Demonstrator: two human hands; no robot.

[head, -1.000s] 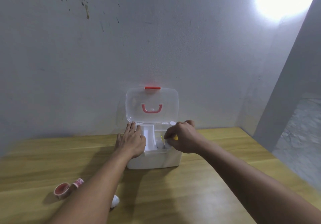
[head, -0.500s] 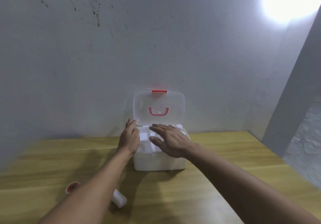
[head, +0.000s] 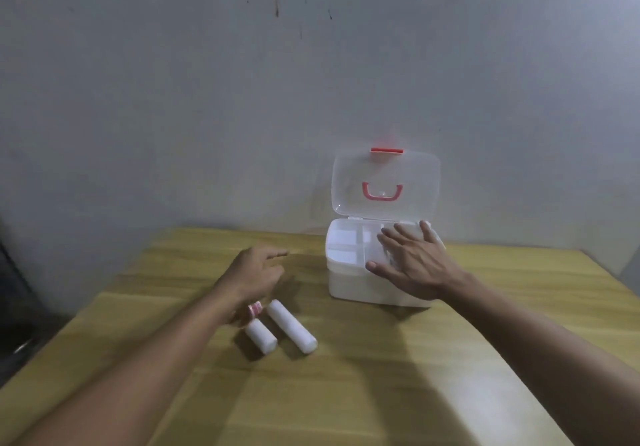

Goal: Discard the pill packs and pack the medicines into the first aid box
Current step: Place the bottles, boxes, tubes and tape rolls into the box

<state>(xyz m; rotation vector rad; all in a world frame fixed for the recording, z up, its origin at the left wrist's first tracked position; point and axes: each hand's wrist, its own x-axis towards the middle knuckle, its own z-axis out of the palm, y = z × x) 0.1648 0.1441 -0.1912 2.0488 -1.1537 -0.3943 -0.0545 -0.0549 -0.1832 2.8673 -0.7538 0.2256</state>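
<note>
The white first aid box [head: 349, 286] stands on the wooden table against the wall, its clear lid [head: 385, 182] with a red handle raised upright. A divided white tray shows inside. My right hand [head: 412, 265] lies flat and spread over the tray's right half, holding nothing. My left hand [head: 254, 274] hovers above the table left of the box, fingers loosely curled and empty. Just below it lie two white rolls [head: 291, 326], side by side, and a small red-and-white item [head: 255, 308] partly hidden by my wrist.
The wooden table [head: 381, 393] runs from the grey wall toward me; its left edge drops off near a dark object [head: 20, 328] at the lower left. A grey wall stands directly behind the box.
My left hand has left the box's left side and moved back left over the table toward the rolls. My right hand stays spread on the tray. The camera has turned left.
</note>
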